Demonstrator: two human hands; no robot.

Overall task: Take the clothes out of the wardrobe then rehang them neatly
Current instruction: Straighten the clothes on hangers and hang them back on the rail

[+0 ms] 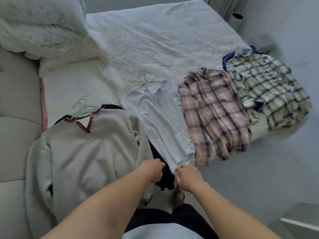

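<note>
Several garments on hangers lie in a row along the near edge of a white bed (155,40). From left: a grey sweater (82,152) with a red-stitched V neck, a white top (160,118), a pink plaid shirt (215,114), and a cream and navy plaid shirt (269,90). A dark garment (165,178) shows under the white top's lower edge. My left hand (152,170) has curled fingers at the dark garment, beside the sweater. My right hand (187,176) pinches the white top's hem.
A rumpled white duvet and pillow (41,28) are piled at the bed's far left. A grey upholstered headboard (15,118) runs down the left side. Pale floor (259,178) lies to the right, with a white cylinder (237,18) and a low white edge (300,225).
</note>
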